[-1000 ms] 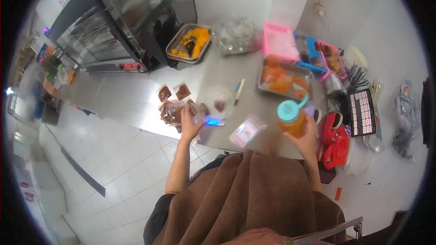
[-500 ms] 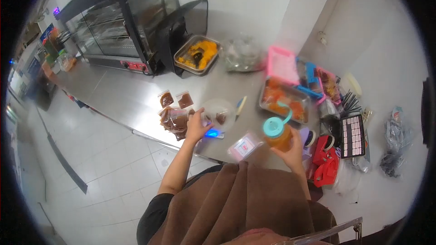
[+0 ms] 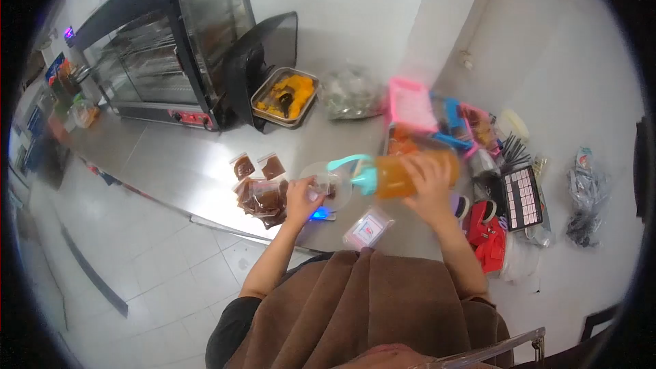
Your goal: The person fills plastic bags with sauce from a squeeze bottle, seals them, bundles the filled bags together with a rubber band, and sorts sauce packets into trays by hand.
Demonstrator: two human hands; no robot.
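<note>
My right hand [image 3: 428, 188] is wrapped round a squeeze bottle [image 3: 396, 176] of amber liquid, tipped sideways with its turquoise cap pointing left. The nozzle is beside a round translucent dish [image 3: 342, 192] on a small scale with a blue-lit display [image 3: 320, 214]. My left hand [image 3: 304, 199] is at the dish's left edge, its fingers closed on what looks like a small clear bag; the detail is too small to tell. Left of it lie piled packets of brown sauce [image 3: 263, 197], with two single packets [image 3: 271, 167] above. A pack of labelled bags [image 3: 369, 229] lies near the front edge.
A glass display warmer [image 3: 154, 61] stands at the back left. Beside it are a tray of yellow food [image 3: 285, 97] and a plastic bag [image 3: 350, 93]. Pink basket [image 3: 412, 105], orange food tray [image 3: 403, 142], red tape dispenser [image 3: 486, 236] and calculator-like keypad [image 3: 522, 197] are at right.
The bottle has gone from upright to tipped sideways and moved left toward the dish in my right hand. My left hand has stayed by the dish. The camera view has shifted slightly.
</note>
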